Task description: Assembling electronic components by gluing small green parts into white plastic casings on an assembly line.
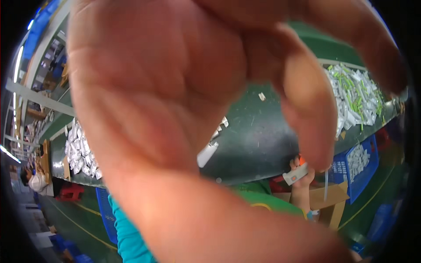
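My left hand [153, 83] fills much of the head view, very close and blurred. Its palm shows, the fingers are bent and spread apart, and I see nothing between them. Its upper part runs out of the picture. Lower right, my right hand [308, 174] is closed around a small white oblong piece [296, 175] with a little orange square on its side. An orange tip [302, 159] shows by the fingers. This hand is at the near edge of a dark green worktable [258, 140]. White flat pieces [207, 154] lie on the table, partly hidden behind my left hand.
A heap of silvery white packets [79, 151] lies on the table's left. Farther right is a pile of white and bright green packets [355, 94]. Below it stand a blue crate [372, 160] with white pieces inside and an open cardboard box [322, 197]. Someone [37, 182] is at the far left.
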Demonstrator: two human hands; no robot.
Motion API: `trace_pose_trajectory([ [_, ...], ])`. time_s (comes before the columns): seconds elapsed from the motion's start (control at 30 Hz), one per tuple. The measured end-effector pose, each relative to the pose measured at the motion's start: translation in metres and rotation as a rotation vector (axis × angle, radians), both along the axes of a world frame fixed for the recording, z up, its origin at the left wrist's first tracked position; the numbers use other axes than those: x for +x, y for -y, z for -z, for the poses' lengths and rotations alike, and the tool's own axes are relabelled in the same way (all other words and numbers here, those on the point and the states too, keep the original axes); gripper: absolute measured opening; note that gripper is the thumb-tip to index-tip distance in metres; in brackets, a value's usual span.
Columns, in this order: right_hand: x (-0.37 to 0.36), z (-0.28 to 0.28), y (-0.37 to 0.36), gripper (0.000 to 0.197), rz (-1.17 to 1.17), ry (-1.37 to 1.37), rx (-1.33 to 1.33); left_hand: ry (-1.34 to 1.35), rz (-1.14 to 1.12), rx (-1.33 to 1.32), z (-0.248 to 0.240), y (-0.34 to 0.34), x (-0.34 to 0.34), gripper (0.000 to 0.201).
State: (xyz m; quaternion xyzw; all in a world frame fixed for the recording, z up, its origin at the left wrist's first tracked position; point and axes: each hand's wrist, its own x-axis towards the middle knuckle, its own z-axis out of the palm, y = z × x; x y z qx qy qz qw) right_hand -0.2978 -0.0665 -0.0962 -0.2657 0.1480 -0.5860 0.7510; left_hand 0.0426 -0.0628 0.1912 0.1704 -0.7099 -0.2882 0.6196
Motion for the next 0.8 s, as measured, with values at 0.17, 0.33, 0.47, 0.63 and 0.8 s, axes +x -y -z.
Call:
trace_pose_trajectory([
  [0.17, 0.003, -0.002, -0.006, 0.05, 0.013, -0.004, -0.013, -0.027, 0.099, -0.067, -0.007, -0.037, 0.035, 0.084],
  [0.33, 0.0, -0.005, -0.009, 0.049, 0.013, -0.033, 0.028, -0.075, 0.08, -0.09, -0.028, -0.047, 0.051, 0.083],
  [0.47, -0.002, 0.009, 0.003, 0.05, 0.045, -0.04, 0.056, -0.115, 0.263, -0.036, -0.008, -0.077, 0.008, 0.082],
  [0.63, -0.009, 0.007, -0.003, 0.05, 0.002, -0.063, 0.07, -0.131, 0.52, 0.065, -0.015, -0.094, 0.043, 0.081],
  [0.8, -0.002, 0.0, 0.003, 0.049, -0.002, -0.107, 0.022, -0.159, 0.655, 0.121, 0.005, -0.101, 0.017, 0.051],
])
